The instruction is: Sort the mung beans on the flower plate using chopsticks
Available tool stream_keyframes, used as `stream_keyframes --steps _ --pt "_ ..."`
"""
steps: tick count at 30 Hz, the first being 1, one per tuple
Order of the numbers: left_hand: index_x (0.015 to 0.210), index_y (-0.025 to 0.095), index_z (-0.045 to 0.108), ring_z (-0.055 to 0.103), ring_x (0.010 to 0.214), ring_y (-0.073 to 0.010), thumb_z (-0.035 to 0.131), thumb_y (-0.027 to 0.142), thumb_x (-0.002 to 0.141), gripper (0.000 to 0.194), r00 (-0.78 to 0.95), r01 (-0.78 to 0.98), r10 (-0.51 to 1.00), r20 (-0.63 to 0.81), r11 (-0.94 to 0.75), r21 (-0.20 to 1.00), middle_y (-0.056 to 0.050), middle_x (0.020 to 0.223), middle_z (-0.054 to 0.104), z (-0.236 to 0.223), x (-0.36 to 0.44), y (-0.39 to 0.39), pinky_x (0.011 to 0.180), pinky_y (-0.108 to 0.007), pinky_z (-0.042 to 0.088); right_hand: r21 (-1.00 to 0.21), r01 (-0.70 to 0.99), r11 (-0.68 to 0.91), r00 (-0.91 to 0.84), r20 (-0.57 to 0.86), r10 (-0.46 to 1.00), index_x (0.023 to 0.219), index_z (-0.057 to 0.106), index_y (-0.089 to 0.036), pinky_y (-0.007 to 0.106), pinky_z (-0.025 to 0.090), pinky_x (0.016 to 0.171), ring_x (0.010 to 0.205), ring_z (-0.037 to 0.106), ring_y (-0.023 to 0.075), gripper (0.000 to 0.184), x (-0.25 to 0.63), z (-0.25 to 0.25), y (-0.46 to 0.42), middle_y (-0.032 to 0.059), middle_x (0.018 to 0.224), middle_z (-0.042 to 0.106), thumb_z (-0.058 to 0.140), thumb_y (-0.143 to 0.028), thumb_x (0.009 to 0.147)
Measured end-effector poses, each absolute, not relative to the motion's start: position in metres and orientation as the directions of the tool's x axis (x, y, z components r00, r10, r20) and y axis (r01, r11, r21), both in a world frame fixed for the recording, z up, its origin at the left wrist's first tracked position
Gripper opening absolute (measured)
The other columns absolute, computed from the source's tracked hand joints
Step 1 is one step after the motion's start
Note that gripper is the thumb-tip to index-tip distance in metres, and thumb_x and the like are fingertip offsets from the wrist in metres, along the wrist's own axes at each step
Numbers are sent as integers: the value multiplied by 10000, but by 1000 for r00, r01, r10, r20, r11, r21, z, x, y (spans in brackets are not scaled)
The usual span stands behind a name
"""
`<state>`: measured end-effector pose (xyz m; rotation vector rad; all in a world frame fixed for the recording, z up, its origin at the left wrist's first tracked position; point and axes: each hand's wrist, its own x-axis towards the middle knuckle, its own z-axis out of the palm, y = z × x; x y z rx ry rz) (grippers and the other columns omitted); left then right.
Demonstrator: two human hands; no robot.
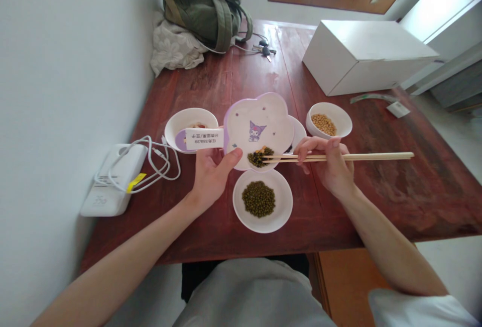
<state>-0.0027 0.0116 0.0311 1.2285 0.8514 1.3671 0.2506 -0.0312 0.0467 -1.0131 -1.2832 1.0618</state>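
Note:
My left hand (213,176) grips the edge of a purple-rimmed, flower-shaped plate (259,121) and holds it tilted above the table. The plate has a cartoon print and a small heap of dark green and yellow food (259,156) near its lower edge. A white paper label (204,138) with printed Chinese text sticks out to its left. My right hand (329,164) holds wooden chopsticks (361,156), whose tips reach that heap. Below the plate, a white dish (262,225) holds mung beans. To the right, a white bowl (341,123) holds soybeans.
The red-brown wooden table (320,206) also bears a partly hidden white bowl (181,123), a white box (365,56), keys (264,50), a green bag (201,3), and a white cloth (173,48). A white device (113,181) with coiled cable sits at the left, beside a white wall (64,76).

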Motion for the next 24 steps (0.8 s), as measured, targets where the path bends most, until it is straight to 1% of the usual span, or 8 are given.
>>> stream_keyframes --steps 7,11,14,16,18,19,21,24 --pt "1310 184 768 865 1123 -323 889 438 870 522 79 -247 975 209 -184 951 -105 1073 894 31 -3 11 1056 -449 695 -942 -152 298 74 290 954 722 812 -219 300 403 399 574 580 180 721 256 51 -28 85 704 671 517 -775 1076" --pt "1318 175 770 858 1159 -335 889 421 878 518 32 -239 985 172 -160 958 -100 1065 896 30 -5 11 1079 -473 695 -913 -183 366 240 320 917 704 776 -225 298 389 399 574 587 175 675 270 57 -23 70 689 648 537 -721 1095" --pt "1272 184 792 852 1180 -326 871 388 911 422 17 -253 987 162 -152 956 -81 1010 891 24 -7 13 1095 -461 690 -918 -181 353 342 278 898 704 755 -208 271 411 415 592 612 153 656 281 58 -15 57 704 630 596 -730 1068" --pt "1246 192 801 854 1175 -328 856 378 927 373 27 -276 989 145 -132 952 -78 1009 890 21 -8 14 1058 -455 710 -943 -178 280 337 209 918 749 768 -202 256 432 429 628 639 155 630 285 57 -12 58 723 635 634 -741 1045" --pt "1251 194 799 863 1143 -333 854 382 925 380 32 -291 991 126 -111 950 -82 1026 891 21 -7 14 1005 -458 732 -956 -168 241 304 183 935 782 766 -211 258 417 415 632 635 164 608 285 57 -11 52 725 626 643 -752 1033" --pt "1258 195 795 866 1134 -335 858 385 919 394 27 -292 992 125 -112 950 -81 1019 891 22 -7 14 1002 -463 733 -955 -159 250 288 198 937 785 757 -220 263 399 402 622 621 167 604 284 57 -11 47 726 616 638 -759 1030" --pt "1248 194 796 859 1168 -337 870 382 903 400 12 -282 990 142 -133 950 -71 966 888 26 -6 12 1067 -479 710 -944 -138 301 264 257 929 768 742 -235 279 367 381 594 591 171 609 280 58 -14 44 744 606 612 -767 1034" --pt "1107 183 821 851 1199 -345 868 389 901 295 14 -252 986 169 -160 954 -62 855 871 32 -4 11 1133 -497 678 -924 -117 365 216 335 917 742 745 -246 299 362 379 573 571 175 626 272 61 -23 54 772 606 563 -753 1060"
